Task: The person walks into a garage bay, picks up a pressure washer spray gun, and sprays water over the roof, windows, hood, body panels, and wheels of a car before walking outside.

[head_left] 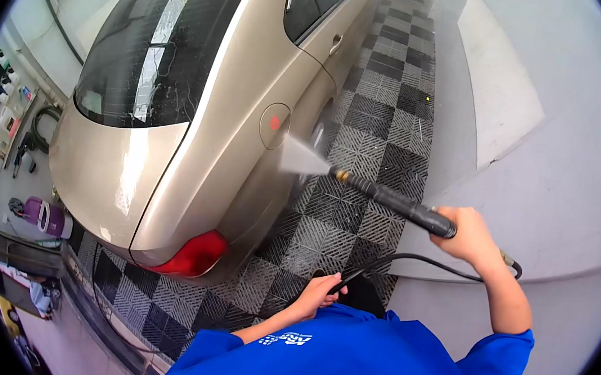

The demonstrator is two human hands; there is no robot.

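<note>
My right hand point(468, 236) is wrapped round the rear of a black spray gun point(393, 201), held level with its brass-coloured nozzle toward the car. A white fan of water leaves the nozzle and meets the side of the beige car point(255, 60) near the round fuel flap point(274, 126). Lower down, my left hand point(318, 293) is closed on the black hose point(409, 256), which curves over toward my right wrist. The car's red tail light point(196, 255) lies left of my left hand. Water drops cover the rear window point(158, 51).
Black and grey grid tiles point(363, 136) run between the car and the pale wall point(569, 177) on the right. A purple container point(48, 218) stands on the far left, below shelves point(14, 116) of bottles and a coiled hose point(44, 127).
</note>
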